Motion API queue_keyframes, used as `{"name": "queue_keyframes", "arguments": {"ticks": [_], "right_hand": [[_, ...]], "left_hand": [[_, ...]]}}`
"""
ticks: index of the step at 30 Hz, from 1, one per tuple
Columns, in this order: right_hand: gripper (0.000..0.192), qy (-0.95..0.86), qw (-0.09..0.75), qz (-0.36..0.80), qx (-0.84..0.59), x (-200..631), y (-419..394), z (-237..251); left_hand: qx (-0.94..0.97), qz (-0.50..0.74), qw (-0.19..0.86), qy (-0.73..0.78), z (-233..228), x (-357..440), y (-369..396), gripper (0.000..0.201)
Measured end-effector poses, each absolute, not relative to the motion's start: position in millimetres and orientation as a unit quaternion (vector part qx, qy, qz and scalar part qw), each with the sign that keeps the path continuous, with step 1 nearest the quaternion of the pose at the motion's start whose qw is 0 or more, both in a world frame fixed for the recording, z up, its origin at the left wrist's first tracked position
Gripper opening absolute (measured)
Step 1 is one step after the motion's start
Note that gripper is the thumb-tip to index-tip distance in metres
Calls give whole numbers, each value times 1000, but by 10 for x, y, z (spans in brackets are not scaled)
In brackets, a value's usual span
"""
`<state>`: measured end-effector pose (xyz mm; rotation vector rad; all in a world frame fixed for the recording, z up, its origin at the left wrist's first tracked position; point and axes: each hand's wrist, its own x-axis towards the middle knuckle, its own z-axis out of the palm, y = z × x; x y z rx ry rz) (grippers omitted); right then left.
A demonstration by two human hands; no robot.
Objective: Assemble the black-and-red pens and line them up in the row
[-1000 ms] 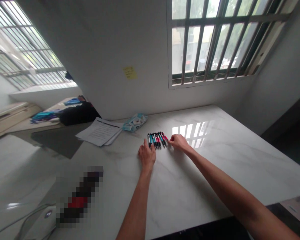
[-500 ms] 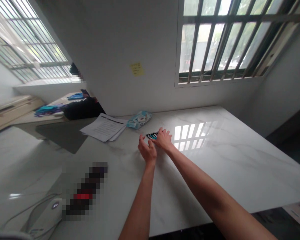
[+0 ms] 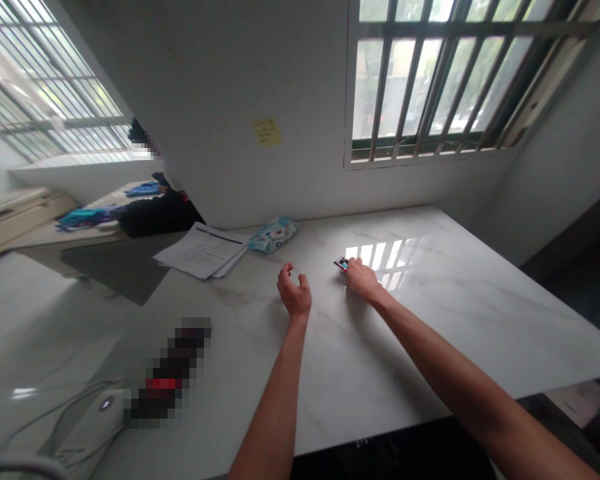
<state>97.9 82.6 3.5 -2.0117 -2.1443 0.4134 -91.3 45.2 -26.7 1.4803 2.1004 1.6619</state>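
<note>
My right hand [image 3: 363,277] is closed around a bunch of slim pens [image 3: 341,265], just above or on the white marbled table [image 3: 455,320]. Their dark, teal and red ends stick out on its left side, while the fingers cover the rest. To the left, my left hand [image 3: 295,292] hovers over the tabletop with nothing in it, thumb and fingers apart and loosely curled.
Printed papers [image 3: 205,250] and a blue-and-white wipes pack [image 3: 274,235] lie along the wall. At the left are a blurred dark object [image 3: 170,370] and a white power strip [image 3: 93,423] with cables. A yellow note [image 3: 267,132] sticks to the wall.
My right hand has moved right with the pens, away from my left hand. The left hand stays near its earlier spot, and no pens lie beside it now.
</note>
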Motion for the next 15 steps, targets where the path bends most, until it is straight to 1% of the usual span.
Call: {"name": "queue_keyframes", "arguments": {"ticks": [4, 6, 9, 11, 14, 15], "right_hand": [[42, -649, 92, 95, -749, 1839, 875, -38], [52, -636, 103, 62, -762, 2108, 876, -131], [68, -625, 116, 36, -771, 2283, 867, -283], [76, -621, 119, 42, -774, 2310, 871, -308], [87, -632, 139, 53, -761, 2281, 803, -130], [86, -643, 159, 48, -748, 2245, 713, -24]], "left_hand": [[537, 517, 65, 663, -262, -761, 403, 45], [566, 505, 66, 648, -257, -683, 370, 45], [593, 489, 56, 637, -264, -607, 339, 47], [602, 478, 49, 638, -280, -587, 334, 47], [608, 462, 38, 645, -311, -587, 339, 46], [608, 461, 36, 646, -320, -589, 341, 46]]}}
